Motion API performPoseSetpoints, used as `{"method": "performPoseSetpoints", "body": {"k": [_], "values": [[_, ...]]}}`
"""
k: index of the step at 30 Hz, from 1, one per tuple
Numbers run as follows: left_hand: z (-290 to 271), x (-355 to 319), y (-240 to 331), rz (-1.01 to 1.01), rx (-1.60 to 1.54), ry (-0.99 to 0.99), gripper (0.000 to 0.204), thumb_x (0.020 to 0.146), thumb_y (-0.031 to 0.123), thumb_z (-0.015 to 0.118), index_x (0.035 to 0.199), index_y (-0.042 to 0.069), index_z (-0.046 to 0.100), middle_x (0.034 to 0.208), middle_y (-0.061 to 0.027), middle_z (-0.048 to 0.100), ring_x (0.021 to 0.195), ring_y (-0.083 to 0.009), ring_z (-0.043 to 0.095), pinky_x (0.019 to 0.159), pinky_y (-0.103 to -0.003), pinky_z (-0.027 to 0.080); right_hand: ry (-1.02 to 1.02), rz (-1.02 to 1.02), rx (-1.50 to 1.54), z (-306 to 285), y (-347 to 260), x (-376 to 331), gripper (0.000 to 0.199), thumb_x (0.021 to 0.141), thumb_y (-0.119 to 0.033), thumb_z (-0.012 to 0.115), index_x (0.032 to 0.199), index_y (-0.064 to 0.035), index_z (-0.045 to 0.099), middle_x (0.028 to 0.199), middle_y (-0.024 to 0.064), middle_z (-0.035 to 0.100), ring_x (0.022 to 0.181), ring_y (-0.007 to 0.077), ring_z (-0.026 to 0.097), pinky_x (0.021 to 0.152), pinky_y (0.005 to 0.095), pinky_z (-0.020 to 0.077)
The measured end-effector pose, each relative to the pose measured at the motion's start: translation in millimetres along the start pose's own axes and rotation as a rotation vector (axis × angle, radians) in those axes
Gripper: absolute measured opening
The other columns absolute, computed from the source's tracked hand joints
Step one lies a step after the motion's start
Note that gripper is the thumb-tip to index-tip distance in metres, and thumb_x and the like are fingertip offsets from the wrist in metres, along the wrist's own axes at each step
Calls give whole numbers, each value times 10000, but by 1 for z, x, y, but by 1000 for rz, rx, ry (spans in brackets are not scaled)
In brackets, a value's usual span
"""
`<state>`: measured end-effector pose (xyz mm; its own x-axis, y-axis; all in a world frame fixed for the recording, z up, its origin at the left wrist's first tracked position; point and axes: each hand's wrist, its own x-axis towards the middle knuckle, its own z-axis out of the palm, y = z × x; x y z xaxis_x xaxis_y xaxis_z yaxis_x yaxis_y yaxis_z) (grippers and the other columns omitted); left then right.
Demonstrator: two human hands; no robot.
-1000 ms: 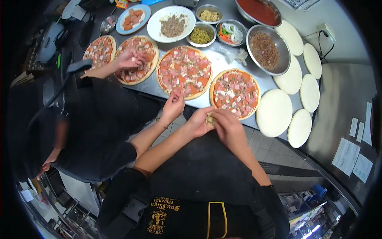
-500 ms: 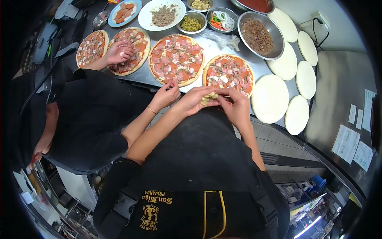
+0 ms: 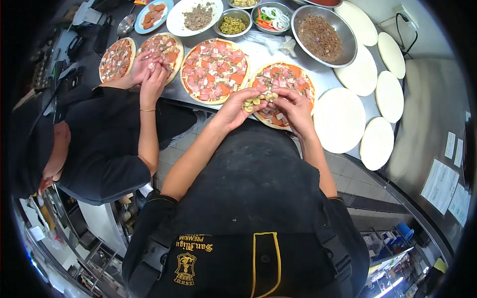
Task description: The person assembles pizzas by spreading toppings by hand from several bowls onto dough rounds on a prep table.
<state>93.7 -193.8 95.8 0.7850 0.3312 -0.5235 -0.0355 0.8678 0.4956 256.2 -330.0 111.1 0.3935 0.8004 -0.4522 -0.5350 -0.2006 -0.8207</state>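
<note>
Left hand (image 3: 233, 107) cupped a pile of sliced green olives (image 3: 257, 101) at frame centre; right hand (image 3: 294, 107) pinched slices over the ham-topped pizza (image 3: 283, 84). Topping step; next likely calls for even scattering.

The person wears a black apron with a yellow-trimmed pocket and a gold crest; both forearms bare down to the left hand (image 3: 233, 110) and right hand (image 3: 297, 108).

The near edge of the pizza (image 3: 283, 89) is hidden behind both hands. A red sauce bowl (image 3: 325, 2) is cut off by the top edge, and the paper sheets (image 3: 439, 186) at right are too blurred to read.
</note>
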Motion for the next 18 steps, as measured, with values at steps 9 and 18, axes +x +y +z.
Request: {"method": "performPoseSetpoints", "body": {"k": [9,18], "values": [[-7,2,-18,85,393,162,256,965,55,700,1191,-58,662,1009,-119,731,885,-157,726,804,-255,599,-76,17,-181,2,12,12,302,951,-69,704,1223,53,660,1074,116,742,929,140,722,828,260,582],[-20,13,-32,173,406,243,277,987,133,703,1184,-59,676,992,-89,730,852,-136,707,774,-267,589,17,-60,-339,-8,28,41,228,933,-93,741,1118,38,715,909,72,756,721,83,684,641,241,554]]}}
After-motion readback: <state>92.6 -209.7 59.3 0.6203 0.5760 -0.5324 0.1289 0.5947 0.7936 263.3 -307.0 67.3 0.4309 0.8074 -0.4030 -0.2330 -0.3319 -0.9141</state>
